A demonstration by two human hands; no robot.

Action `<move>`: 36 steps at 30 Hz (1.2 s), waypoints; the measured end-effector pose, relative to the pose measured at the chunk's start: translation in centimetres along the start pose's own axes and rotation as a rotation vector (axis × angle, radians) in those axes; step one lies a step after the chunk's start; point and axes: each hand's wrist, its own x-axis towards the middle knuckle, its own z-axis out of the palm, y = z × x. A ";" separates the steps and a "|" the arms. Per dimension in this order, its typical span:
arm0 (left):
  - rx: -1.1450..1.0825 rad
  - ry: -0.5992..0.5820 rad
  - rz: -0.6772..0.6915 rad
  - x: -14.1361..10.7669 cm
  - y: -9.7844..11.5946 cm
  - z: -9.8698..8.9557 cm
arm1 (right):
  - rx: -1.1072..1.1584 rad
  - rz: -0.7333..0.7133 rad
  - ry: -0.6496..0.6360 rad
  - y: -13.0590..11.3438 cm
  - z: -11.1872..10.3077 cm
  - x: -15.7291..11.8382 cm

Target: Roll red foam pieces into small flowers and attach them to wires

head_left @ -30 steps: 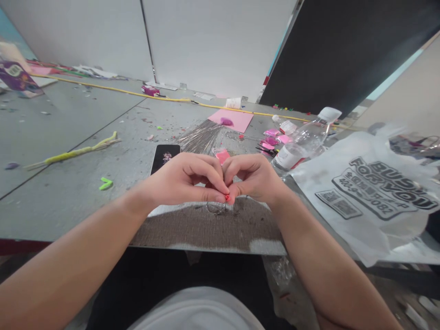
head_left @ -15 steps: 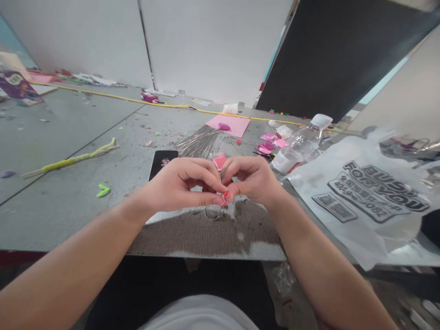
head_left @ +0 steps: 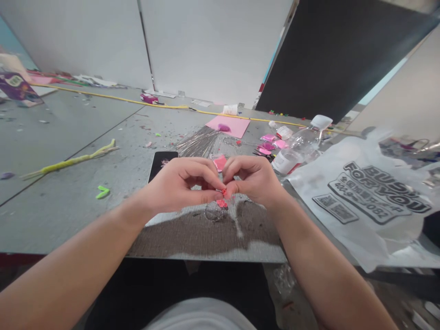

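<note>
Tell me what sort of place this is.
Probably a craft workspace: the grey table holds a bundle of thin wires, a sheet of pink paper and small pink packets.

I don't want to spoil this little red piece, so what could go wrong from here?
The tiny red piece pinched between the left hand and right hand could slip or get squashed. The pinkish-red bits below the fingers, beside the wiry loop, might get snagged. The phone lies close by the left hand and could be bumped.
</note>
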 end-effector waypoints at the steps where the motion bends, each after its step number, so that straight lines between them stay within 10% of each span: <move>1: -0.001 0.008 -0.011 0.0 -0.1 0.0 | -0.001 0.001 0.006 0.0 0.0 0.0; 36: -0.098 -0.025 -0.114 0.0 -0.1 -0.3 | -0.004 0.063 -0.011 -0.1 -0.1 -0.1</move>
